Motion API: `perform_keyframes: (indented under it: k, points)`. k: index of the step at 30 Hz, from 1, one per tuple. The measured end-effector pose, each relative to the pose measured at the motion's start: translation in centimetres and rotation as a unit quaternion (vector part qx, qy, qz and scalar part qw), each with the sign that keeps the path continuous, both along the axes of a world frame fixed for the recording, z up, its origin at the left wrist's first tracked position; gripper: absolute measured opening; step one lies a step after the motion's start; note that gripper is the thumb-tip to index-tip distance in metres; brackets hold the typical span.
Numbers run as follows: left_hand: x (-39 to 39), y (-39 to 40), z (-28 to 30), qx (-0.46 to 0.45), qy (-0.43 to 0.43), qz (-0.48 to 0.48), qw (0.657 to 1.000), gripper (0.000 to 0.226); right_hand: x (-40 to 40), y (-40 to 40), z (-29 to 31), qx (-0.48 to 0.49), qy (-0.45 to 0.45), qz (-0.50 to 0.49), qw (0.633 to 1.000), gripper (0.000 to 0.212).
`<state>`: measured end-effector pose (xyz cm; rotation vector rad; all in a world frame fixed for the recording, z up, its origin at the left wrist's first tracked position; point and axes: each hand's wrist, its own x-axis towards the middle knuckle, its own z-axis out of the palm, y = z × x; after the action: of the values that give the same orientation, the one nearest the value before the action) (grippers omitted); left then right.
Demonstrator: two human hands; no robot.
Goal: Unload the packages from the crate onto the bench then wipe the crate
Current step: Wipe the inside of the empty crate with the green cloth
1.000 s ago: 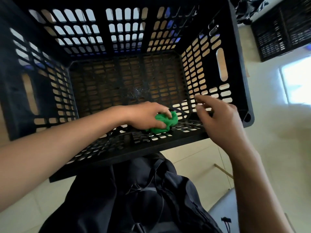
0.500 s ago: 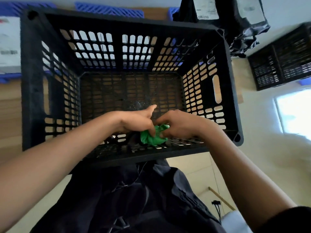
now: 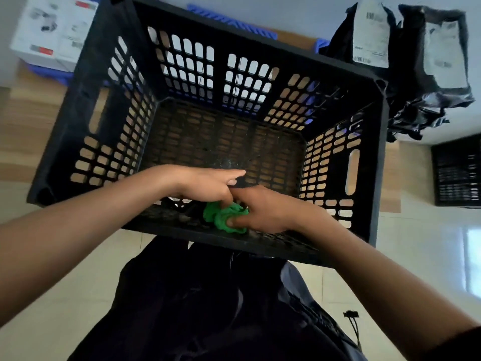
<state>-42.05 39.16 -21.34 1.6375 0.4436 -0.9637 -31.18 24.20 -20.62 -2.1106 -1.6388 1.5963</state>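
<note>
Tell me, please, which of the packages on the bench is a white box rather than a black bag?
The one at far left; the two at far right are black bags.

1. White shipping label (image 3: pixel 369 35) on the left black plastic mailer bag (image 3: pixel 346 43), far right of the bench: barcodes and lines of print show, all too blurred to read.
2. White label (image 3: pixel 445 56) on the second black mailer bag (image 3: pixel 416 61) beside it: grey print only, not legible.
3. White cardboard box (image 3: pixel 49 35) at the far left: red stripes, dark graphics and a small barcode patch, no word or number readable.
</note>
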Motion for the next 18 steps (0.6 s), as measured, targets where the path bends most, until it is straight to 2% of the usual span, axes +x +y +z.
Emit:
perform_keyframes:
  k: [3, 6, 9, 11, 14, 18]
  points:
    - [-1.3, 0.4, 1.9, 0.106, -0.070, 0.007, 0.992, 0.073, 0.2, 0.1, -0.1, 0.009, 0.010, 0.022, 1.000, 0.055]
    - [-3.4, 0.8, 4.1, 0.230, -0.137, 0.023, 0.963, 0.043, 0.2, 0.3, -0.2, 0.017, -0.008, 0.052, 0.998, 0.050]
    - [-6.5, 0.4, 5.8, 0.308, -0.192, 0.058, 0.930, 0.020, -0.3, 0.4, -0.4, 0.052, -0.045, 0.091, 0.993, 0.044]
    - [-8.3, 0.0, 6.5, 0.357, -0.233, 0.070, 0.902, 0.019, -0.5, 0.5, -0.6, 0.082, -0.015, 0.081, 0.993, 0.042]
    - [-10.6, -0.5, 6.9, 0.418, -0.275, 0.075, 0.862, 0.029, -0.1, 0.6, -0.8, 0.072, 0.039, 0.039, 0.996, 0.039]
    - [-12.8, -1.4, 5.6, 0.509, -0.293, 0.075, 0.806, 0.033, 0.6, 0.6, -0.7, 0.051, 0.162, -0.041, 0.985, 0.054]
